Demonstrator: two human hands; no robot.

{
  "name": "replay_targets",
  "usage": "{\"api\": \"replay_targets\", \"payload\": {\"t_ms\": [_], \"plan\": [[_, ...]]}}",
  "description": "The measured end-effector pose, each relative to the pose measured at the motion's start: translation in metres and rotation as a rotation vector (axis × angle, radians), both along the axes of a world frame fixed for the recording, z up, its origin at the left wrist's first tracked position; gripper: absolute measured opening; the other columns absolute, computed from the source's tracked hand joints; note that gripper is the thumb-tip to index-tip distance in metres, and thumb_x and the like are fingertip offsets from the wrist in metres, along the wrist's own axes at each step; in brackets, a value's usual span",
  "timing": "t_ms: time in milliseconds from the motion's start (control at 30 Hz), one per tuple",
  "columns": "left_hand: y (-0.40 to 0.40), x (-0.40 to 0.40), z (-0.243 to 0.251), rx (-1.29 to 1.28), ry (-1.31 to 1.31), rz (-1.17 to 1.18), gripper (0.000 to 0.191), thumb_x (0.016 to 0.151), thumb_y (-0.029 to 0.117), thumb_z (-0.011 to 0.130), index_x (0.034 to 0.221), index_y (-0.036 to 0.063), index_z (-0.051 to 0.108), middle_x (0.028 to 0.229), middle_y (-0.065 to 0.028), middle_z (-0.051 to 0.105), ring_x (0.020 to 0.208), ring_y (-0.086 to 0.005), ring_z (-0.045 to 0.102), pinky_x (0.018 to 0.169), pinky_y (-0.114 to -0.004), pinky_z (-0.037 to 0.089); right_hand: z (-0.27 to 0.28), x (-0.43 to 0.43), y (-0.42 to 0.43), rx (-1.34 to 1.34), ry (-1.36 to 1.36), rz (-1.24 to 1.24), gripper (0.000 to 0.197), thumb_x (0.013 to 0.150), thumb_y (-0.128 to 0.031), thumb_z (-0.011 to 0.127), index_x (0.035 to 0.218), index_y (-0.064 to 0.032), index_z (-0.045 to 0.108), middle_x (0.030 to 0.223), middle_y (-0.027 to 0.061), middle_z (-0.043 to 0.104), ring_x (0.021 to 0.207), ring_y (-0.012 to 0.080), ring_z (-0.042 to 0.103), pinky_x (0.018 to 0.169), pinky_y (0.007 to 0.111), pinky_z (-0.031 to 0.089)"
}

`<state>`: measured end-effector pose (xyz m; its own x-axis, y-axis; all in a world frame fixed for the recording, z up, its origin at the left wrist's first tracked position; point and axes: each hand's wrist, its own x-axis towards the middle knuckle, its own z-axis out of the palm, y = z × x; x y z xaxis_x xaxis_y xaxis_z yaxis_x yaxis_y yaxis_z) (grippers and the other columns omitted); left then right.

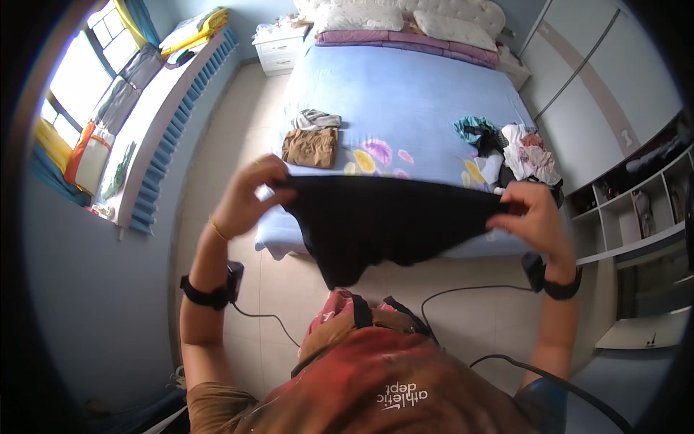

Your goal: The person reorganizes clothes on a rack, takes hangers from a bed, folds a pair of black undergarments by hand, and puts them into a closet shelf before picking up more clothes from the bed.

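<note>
A black cloth garment (374, 217) is stretched in the air between my hands, its lower part hanging loose in front of the bed's near edge. My left hand (257, 192) pinches its left top corner between thumb and fingers. At the other end, my right hand (531, 214) grips the right top corner. What kind of garment it is I cannot tell. Beyond it on the bed (401, 103) lie folded brown trousers or similar clothing (310, 147) with a grey folded garment (316, 119) behind. To the right sits a loose heap of mixed clothes (523, 154).
Pillows (360, 18) and a folded pink quilt (374, 38) lie at the bed's head. A white nightstand (281, 50) stands back left. Along the left wall runs a windowsill (162, 92) with bags and cloths. Open shelves (623, 217) line the right. Cables (461, 290) run from both wrist devices.
</note>
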<state>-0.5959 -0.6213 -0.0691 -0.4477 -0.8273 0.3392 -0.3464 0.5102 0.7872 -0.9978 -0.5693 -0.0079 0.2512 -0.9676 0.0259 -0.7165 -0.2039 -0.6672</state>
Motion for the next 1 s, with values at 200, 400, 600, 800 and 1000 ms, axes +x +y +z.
{"api": "replay_targets", "payload": {"t_ms": [200,400,600,800,1000], "plan": [[-0.030,0.002,0.017,0.154,0.147,0.143,0.010,0.080,0.004,0.060,0.077,0.0019,0.051,0.072,-0.0018,0.053,0.066,-0.0054,0.050,0.060,-0.018,0.042,-0.014,0.013,-0.045,-0.182,-0.203,0.019,0.031,0.068,-0.016,0.073,0.065,-0.0026,0.046,0.053,-0.0037,0.037,0.052,0.0040,0.034,0.046,0.021,0.028],[-0.036,-0.017,0.013,0.029,0.388,0.178,0.023,0.078,-0.001,0.060,0.097,0.0028,0.048,0.077,-0.0045,0.056,0.071,-0.0080,0.053,0.066,-0.020,0.047,-0.040,0.018,-0.071,-0.375,-0.356,-0.188,0.024,0.073,-0.007,0.066,0.065,-0.0027,0.044,0.052,-0.0051,0.034,0.050,0.0049,0.030,0.045,0.023,0.026],[-0.030,-0.059,-0.005,-0.216,0.469,0.549,0.028,0.083,0.000,0.049,0.110,0.0044,0.048,0.079,0.0015,0.046,0.069,-0.0049,0.040,0.061,-0.016,0.033,-0.050,0.036,-0.073,-0.635,-0.677,-0.189,0.024,0.082,0.001,0.051,0.106,-0.0007,0.047,0.094,0.0065,0.054,0.085,0.0118,0.050,0.077,0.021,0.038],[0.060,-0.062,0.034,-0.859,0.515,0.256,0.011,0.084,0.007,0.043,0.089,0.0006,0.050,0.077,-0.0097,0.052,0.068,-0.0186,0.049,0.061,-0.025,0.038,-0.043,0.051,-0.024,-1.210,-0.638,-0.649,0.017,0.080,-0.011,0.051,0.095,-0.0013,0.050,0.085,0.0055,0.049,0.079,0.0178,0.049,0.074,0.031,0.038],[0.092,-0.064,0.078,-1.309,0.952,-0.323,0.020,0.088,0.015,0.039,0.095,-0.0002,0.050,0.070,-0.0095,0.053,0.048,-0.0193,0.045,0.038,-0.027,0.032,-0.006,-0.028,-0.002,-0.538,-1.339,1.237,0.013,0.081,-0.022,0.048,0.075,-0.0134,0.056,0.056,-0.0023,0.045,0.045,0.0082,0.043,0.042,0.024,0.037]]}}
